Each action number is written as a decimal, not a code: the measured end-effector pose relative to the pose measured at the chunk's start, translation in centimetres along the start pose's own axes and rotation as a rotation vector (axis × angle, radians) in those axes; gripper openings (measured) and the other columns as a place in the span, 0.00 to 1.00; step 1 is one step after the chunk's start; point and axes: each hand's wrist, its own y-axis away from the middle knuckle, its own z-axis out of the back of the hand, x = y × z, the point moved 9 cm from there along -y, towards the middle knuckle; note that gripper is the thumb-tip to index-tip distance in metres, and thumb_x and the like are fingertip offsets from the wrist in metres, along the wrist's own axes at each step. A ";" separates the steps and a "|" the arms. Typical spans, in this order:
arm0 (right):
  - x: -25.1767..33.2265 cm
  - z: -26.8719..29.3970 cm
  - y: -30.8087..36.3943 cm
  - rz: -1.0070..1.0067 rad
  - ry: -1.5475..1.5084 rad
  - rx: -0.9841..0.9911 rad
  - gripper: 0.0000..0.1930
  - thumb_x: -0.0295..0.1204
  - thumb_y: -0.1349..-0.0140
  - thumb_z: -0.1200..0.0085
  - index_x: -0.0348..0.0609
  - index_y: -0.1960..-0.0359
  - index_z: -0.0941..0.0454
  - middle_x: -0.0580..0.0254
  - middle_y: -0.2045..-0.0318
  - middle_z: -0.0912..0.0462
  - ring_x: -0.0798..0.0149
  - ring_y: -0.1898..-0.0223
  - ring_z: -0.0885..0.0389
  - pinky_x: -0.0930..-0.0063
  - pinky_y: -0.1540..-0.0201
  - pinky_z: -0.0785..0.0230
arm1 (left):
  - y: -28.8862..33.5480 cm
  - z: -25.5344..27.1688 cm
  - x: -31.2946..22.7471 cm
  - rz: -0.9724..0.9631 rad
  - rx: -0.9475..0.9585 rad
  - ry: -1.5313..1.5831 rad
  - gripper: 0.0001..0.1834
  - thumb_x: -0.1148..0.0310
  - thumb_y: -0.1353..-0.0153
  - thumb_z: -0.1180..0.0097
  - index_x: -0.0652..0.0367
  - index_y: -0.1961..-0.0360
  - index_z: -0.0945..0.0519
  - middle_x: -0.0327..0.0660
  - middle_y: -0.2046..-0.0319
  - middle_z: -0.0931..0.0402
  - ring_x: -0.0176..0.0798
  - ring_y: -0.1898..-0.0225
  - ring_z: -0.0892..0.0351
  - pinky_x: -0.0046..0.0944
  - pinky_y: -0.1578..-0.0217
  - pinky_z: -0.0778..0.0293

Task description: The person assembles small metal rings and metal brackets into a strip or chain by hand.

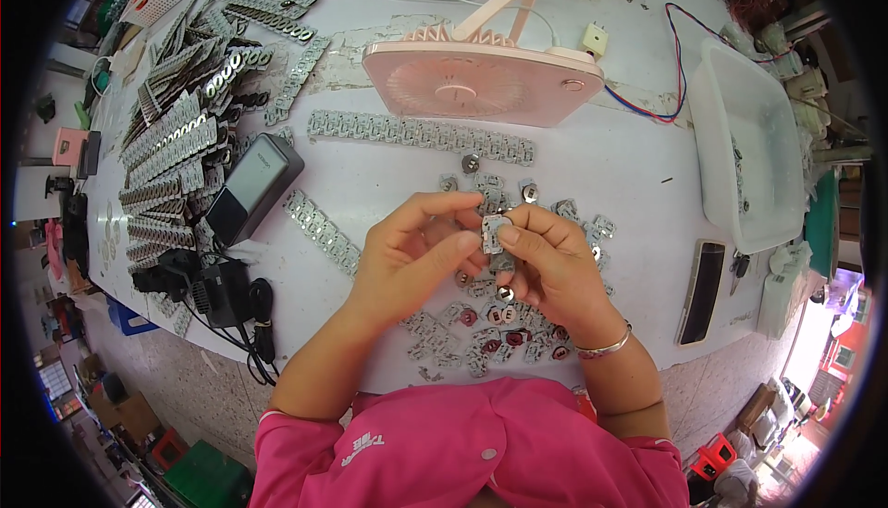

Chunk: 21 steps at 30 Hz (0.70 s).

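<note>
My right hand pinches a small grey metal plate with cut-outs between thumb and fingers, above the middle of the table. Close at its left side is my left hand, thumb and forefinger apart, the other fingers curled behind. Whether the left fingertips touch the plate is hard to tell. Below and around both hands lie several loose metal plates, some carrying round shiny or dark red parts. A long joined strip of plates lies beyond the hands, and another strip slants beside my left forearm.
A pink fan stands ahead. Many metal strips are heaped at left, by a dark power bank and black adapters with cables. To the right are a white plastic bin and a phone.
</note>
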 end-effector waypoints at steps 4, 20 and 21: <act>-0.3 0.1 -0.3 -0.024 -0.169 -0.010 0.08 0.33 0.30 0.49 0.42 0.61 0.24 0.65 0.80 0.19 0.80 0.88 0.29 0.89 0.89 0.45 | 0.6 -0.6 -3.1 -0.439 -0.003 -0.514 0.14 0.79 0.45 0.34 0.63 0.55 0.17 0.43 0.61 0.18 0.34 0.62 0.16 0.32 0.62 0.21; 0.8 0.6 0.2 0.030 0.143 -0.066 0.14 0.37 0.31 0.46 0.36 0.57 0.19 0.68 0.80 0.21 0.82 0.84 0.31 0.85 0.81 0.36 | 1.1 -1.0 -4.5 -0.631 -0.050 -0.769 0.17 0.80 0.51 0.31 0.59 0.58 0.15 0.43 0.65 0.17 0.39 0.68 0.19 0.33 0.67 0.25; 0.8 0.7 0.2 0.027 0.163 -0.073 0.15 0.37 0.31 0.46 0.35 0.57 0.19 0.69 0.81 0.22 0.81 0.84 0.31 0.84 0.79 0.34 | 1.0 -0.9 -4.5 -0.621 -0.052 -0.779 0.17 0.80 0.51 0.31 0.59 0.58 0.15 0.43 0.65 0.17 0.39 0.68 0.19 0.33 0.67 0.25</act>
